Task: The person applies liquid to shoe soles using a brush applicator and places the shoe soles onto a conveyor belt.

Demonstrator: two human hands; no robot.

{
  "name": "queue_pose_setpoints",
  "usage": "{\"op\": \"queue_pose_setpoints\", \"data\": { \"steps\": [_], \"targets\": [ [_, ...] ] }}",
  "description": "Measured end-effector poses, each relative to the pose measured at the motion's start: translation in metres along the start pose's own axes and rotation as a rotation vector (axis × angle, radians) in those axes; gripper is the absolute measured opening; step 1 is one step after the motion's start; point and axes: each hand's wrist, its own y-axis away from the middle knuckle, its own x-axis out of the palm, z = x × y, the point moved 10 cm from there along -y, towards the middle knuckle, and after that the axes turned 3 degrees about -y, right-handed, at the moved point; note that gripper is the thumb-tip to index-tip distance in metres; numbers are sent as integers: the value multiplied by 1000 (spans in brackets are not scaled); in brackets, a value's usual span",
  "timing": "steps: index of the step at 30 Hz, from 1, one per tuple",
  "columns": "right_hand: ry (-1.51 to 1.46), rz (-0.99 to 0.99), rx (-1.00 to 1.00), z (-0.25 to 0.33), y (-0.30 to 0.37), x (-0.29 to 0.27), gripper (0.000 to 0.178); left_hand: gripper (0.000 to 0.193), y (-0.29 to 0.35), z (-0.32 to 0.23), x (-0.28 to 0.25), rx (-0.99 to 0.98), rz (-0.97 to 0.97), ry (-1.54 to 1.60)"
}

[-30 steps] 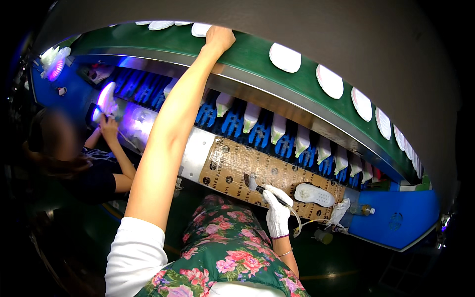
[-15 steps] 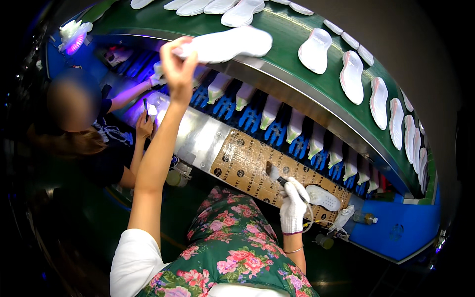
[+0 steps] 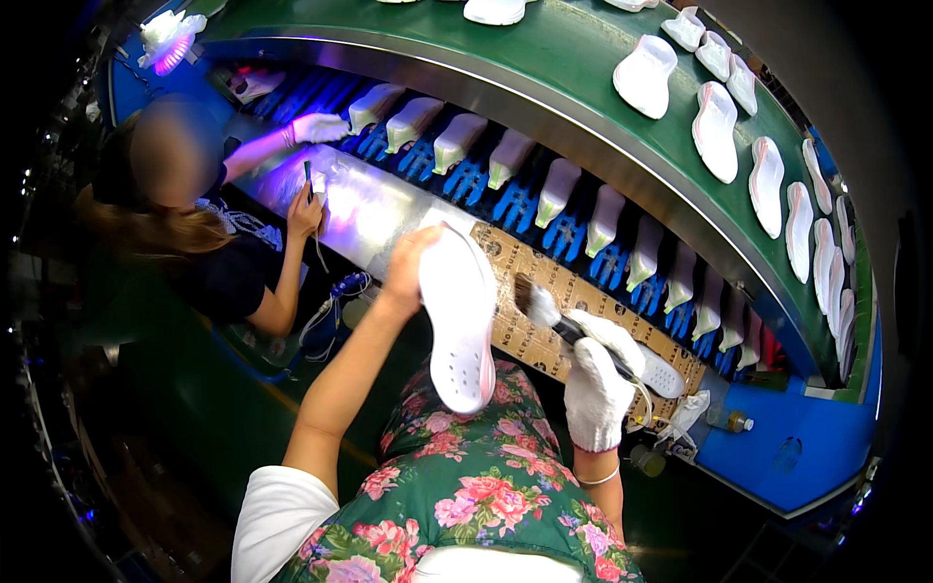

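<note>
Bare fingers of my left hand (image 3: 408, 264) grip one end of a white shoe sole (image 3: 459, 325), held upright in front of my apron. Small holes dot its lower end, and a pinkish edge shows at its side. My right hand (image 3: 599, 389), in a white knit glove, is closed around a brush (image 3: 540, 303) with dark bristles and a black handle. The bristles point at the sole from its right, a little apart from it. A second white sole (image 3: 664, 374) lies on the printed cardboard (image 3: 515, 262), just beyond my gloved hand.
White soles (image 3: 715, 131) lie along the raised green conveyor (image 3: 564, 58). Beneath it, shoe uppers (image 3: 559, 191) stand on blue holders (image 3: 512, 206). To my left a co-worker's gloved hand (image 3: 321, 127) reaches toward the uppers. A small bottle (image 3: 729, 419) rests at the right.
My left hand has brought the sole down from the conveyor's edge to in front of me and turned it upright. The brush in my right hand has shifted slightly up.
</note>
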Motion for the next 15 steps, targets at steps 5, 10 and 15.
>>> {"op": "queue_pose_setpoints", "data": {
  "steps": [5,10,15],
  "targets": [
    [285,151,-29,-2,2,21,16,47,47,101,66,-376,84,220],
    [444,128,-66,1,2,11,17,89,112,126,96,-728,237,392],
    [572,186,-235,23,1,18,17,112,105,99,139,-641,589,556]
  ]
}}
